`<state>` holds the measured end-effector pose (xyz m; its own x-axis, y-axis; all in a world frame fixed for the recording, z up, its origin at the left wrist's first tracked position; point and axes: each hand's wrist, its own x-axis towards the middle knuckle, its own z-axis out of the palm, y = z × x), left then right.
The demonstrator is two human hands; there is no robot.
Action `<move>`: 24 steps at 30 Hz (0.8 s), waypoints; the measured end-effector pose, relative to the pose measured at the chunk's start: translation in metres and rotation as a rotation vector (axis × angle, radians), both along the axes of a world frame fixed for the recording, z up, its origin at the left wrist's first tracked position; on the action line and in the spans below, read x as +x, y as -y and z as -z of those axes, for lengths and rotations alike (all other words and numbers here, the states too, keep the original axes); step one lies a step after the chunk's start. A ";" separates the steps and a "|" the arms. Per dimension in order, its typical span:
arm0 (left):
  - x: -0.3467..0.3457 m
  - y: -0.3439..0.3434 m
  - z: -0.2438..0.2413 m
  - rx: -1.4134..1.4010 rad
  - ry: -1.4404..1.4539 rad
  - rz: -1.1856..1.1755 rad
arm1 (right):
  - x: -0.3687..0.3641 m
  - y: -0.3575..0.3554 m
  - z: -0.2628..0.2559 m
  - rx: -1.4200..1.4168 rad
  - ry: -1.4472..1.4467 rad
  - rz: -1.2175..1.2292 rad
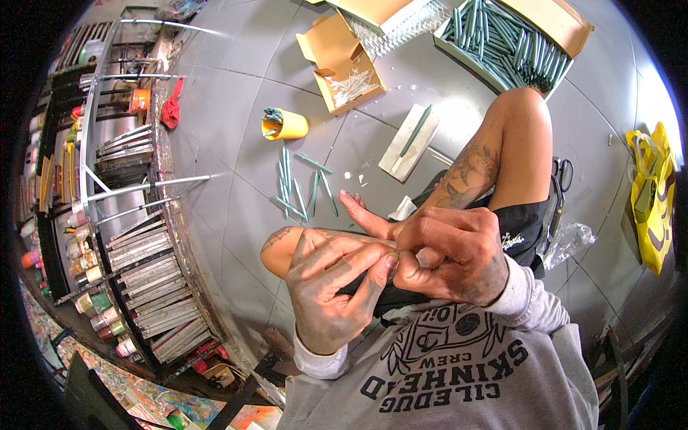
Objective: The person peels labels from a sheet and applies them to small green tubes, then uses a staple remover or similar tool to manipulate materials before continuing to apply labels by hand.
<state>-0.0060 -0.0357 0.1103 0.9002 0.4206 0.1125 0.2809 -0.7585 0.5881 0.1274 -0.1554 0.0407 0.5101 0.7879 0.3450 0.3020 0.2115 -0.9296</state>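
Both hands meet above my lap. My left hand [338, 293] has its thumb and index fingertip pinched together, touching the fingers of my right hand [454, 258], which is curled. Whatever small thing may lie between the fingertips is hidden. Beyond my feet, a teal pen [416, 131] rests on a pale flat block [395, 156]. Several loose teal pens [287, 177] lie on the tiles by a yellow cup [293, 124] tipped on its side, with dark pieces at its mouth. A cardboard box [327, 88] holds thin clear pieces, and a larger box [578, 32] holds many teal pens.
Black-handled scissors [560, 188] and crumpled clear plastic [572, 242] lie beside my leg. A yellow plastic bag [653, 199] stands at the far right. Along the left runs a metal rack [91, 150] with paint jars and stacked frames. A red cloth [171, 105] hangs at its edge.
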 end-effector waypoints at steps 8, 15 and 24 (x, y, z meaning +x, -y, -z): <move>-0.002 -0.001 -0.001 0.010 -0.008 0.006 | -0.004 -0.006 0.002 0.027 -0.023 0.025; -0.007 -0.006 -0.001 -0.124 -0.013 -0.024 | -0.003 0.003 0.003 -0.183 -0.588 -0.180; -0.013 -0.005 0.005 -0.210 -0.002 -0.124 | -0.006 0.002 0.002 -0.122 -0.658 -0.221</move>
